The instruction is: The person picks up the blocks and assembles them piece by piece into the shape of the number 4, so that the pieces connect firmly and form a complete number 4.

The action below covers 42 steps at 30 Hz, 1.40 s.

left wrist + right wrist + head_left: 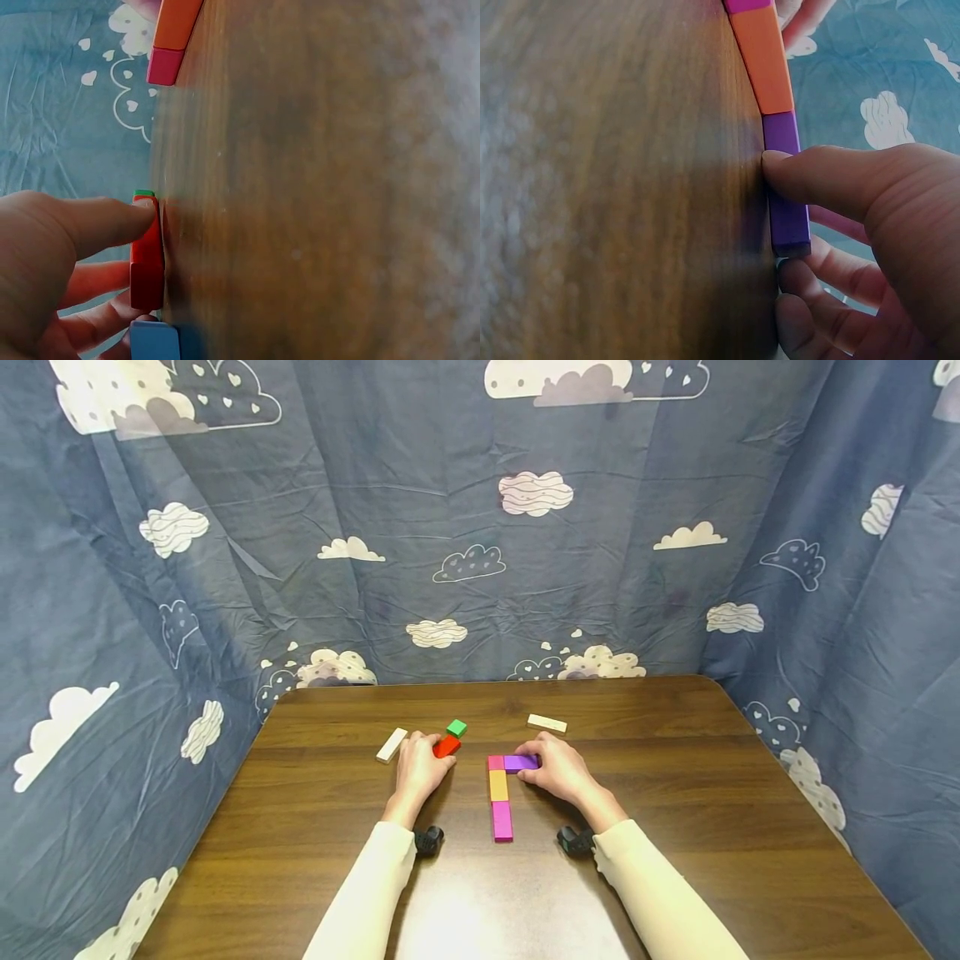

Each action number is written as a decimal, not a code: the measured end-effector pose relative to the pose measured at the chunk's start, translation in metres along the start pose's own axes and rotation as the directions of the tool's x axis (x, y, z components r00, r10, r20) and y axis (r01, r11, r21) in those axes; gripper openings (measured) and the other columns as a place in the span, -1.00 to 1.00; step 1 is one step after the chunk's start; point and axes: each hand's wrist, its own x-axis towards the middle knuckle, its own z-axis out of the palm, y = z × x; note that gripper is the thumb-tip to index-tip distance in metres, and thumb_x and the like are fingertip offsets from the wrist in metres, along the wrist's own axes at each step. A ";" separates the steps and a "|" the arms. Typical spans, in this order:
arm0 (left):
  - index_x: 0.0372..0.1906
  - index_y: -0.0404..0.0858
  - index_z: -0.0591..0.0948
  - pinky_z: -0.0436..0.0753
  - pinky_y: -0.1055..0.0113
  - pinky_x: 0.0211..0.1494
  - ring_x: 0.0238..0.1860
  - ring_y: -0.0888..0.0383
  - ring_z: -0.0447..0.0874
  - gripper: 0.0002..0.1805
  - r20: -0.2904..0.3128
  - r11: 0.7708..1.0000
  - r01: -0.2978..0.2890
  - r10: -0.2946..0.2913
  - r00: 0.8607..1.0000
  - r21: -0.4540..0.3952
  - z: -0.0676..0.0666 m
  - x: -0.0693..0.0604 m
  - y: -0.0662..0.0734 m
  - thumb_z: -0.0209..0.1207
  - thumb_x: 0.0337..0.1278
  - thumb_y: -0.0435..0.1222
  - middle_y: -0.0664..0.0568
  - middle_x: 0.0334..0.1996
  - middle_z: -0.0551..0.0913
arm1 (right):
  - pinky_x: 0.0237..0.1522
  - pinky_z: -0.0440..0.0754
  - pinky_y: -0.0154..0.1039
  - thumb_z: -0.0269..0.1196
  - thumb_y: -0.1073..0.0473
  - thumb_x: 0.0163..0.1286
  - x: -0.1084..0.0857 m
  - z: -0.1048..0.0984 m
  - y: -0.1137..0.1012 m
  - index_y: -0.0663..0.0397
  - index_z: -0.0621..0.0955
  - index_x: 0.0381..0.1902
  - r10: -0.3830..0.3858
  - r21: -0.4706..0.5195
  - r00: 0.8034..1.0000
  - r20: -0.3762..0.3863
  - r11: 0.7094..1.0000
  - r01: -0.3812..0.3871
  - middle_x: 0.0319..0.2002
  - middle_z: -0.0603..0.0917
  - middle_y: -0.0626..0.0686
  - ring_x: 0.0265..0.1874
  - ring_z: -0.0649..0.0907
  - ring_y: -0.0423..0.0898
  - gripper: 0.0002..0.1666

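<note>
My left hand (422,768) pinches a red block (447,746) between thumb and fingers, low over the tabletop. A green block (457,727) is just behind the red one. On the right, the thumb and fingers of my right hand (562,768) grip a purple block (521,763) lying on the table. Its left end meets a pinkish-red block (497,762). From there an orange block (498,785) and a magenta block (502,821) run in a line toward me. The right wrist view shows the purple block (789,221) under the thumb.
A white block (392,745) lies left of my left hand; another white block (547,723) lies behind my right hand. The brown wooden table (300,827) reaches back to a blue cloud-patterned curtain (405,602). Each wrist wears a black camera.
</note>
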 end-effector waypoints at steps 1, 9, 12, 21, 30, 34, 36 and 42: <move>0.04 -0.34 0.73 0.53 0.05 -0.10 -0.13 -0.16 0.50 -0.50 -0.005 1.000 -0.004 0.004 1.000 0.004 0.000 0.000 0.000 0.52 -0.08 -0.24 -0.17 -0.16 0.63 | -0.38 0.45 -0.17 0.56 0.03 0.09 0.000 0.000 0.000 -0.15 0.77 -0.09 0.000 0.000 1.000 0.000 1.000 0.000 -0.28 0.57 -0.06 -0.40 0.50 -0.14 -0.62; -0.14 -0.31 0.78 0.53 0.08 -0.16 -0.19 -0.14 0.55 -0.67 -0.023 0.999 -0.027 0.028 0.999 0.026 -0.001 0.001 -0.001 0.50 -0.09 -0.28 -0.11 -0.29 0.63 | -0.38 0.45 -0.17 0.56 0.04 0.08 0.000 0.001 0.000 -0.14 0.77 -0.10 -0.012 -0.002 1.000 -0.008 1.000 0.012 -0.29 0.57 -0.06 -0.39 0.51 -0.14 -0.62; -0.17 -0.29 0.79 0.56 0.08 -0.19 -0.24 -0.12 0.59 -0.70 -0.025 0.999 -0.034 0.034 0.999 0.027 -0.002 0.001 0.000 0.47 -0.11 -0.31 -0.10 -0.33 0.63 | -0.38 0.45 -0.16 0.56 0.05 0.07 -0.001 0.000 0.000 -0.13 0.77 -0.10 -0.013 0.002 1.000 -0.012 1.000 0.013 -0.29 0.57 -0.07 -0.39 0.51 -0.14 -0.61; -0.16 -0.24 0.79 0.54 0.10 -0.19 -0.25 -0.09 0.57 -0.69 0.007 0.999 -0.015 0.015 1.000 0.039 -0.001 0.000 0.002 0.37 -0.14 -0.34 -0.07 -0.30 0.60 | -0.35 0.47 -0.14 0.55 0.04 0.07 -0.001 0.000 0.001 -0.13 0.77 -0.09 -0.004 0.004 1.000 -0.004 1.000 0.004 -0.27 0.58 -0.06 -0.37 0.53 -0.13 -0.61; -0.13 -0.22 0.78 0.52 0.12 -0.17 -0.21 -0.07 0.56 -0.66 0.055 0.998 -0.052 0.050 0.997 0.038 -0.004 0.001 0.008 0.38 -0.14 -0.32 -0.03 -0.29 0.60 | -0.40 0.43 -0.17 0.57 0.03 0.05 0.002 0.000 0.002 -0.19 0.77 -0.12 -0.001 0.001 1.000 0.004 1.000 0.001 -0.32 0.55 -0.09 -0.42 0.49 -0.15 -0.62; -0.09 -0.20 0.78 0.53 0.11 -0.15 -0.18 -0.06 0.56 -0.64 0.089 0.997 -0.070 0.066 0.994 0.040 -0.004 0.001 0.011 0.37 -0.14 -0.34 -0.03 -0.25 0.62 | -0.39 0.44 -0.17 0.57 0.03 0.05 0.003 -0.001 0.002 -0.18 0.77 -0.12 -0.006 -0.001 1.000 0.004 1.000 0.006 -0.31 0.55 -0.08 -0.42 0.50 -0.15 -0.62; -0.08 -0.19 0.78 0.52 0.12 -0.16 -0.18 -0.05 0.56 -0.63 0.103 0.996 -0.080 0.075 0.992 0.046 -0.004 0.001 0.012 0.37 -0.14 -0.34 -0.02 -0.25 0.62 | -0.37 0.45 -0.17 0.56 0.04 0.06 0.003 0.000 0.002 -0.16 0.77 -0.11 -0.010 -0.002 1.000 0.004 1.000 0.010 -0.29 0.57 -0.08 -0.40 0.51 -0.15 -0.61; -0.08 -0.19 0.77 0.51 0.11 -0.16 -0.19 -0.06 0.55 -0.63 0.135 0.987 -0.149 0.139 0.981 0.063 -0.003 -0.003 0.012 0.37 -0.13 -0.34 -0.03 -0.26 0.60 | -0.35 0.47 -0.16 0.55 0.04 0.07 0.000 0.001 0.003 -0.14 0.77 -0.11 -0.022 -0.002 1.000 -0.005 1.000 0.022 -0.28 0.58 -0.07 -0.37 0.52 -0.15 -0.62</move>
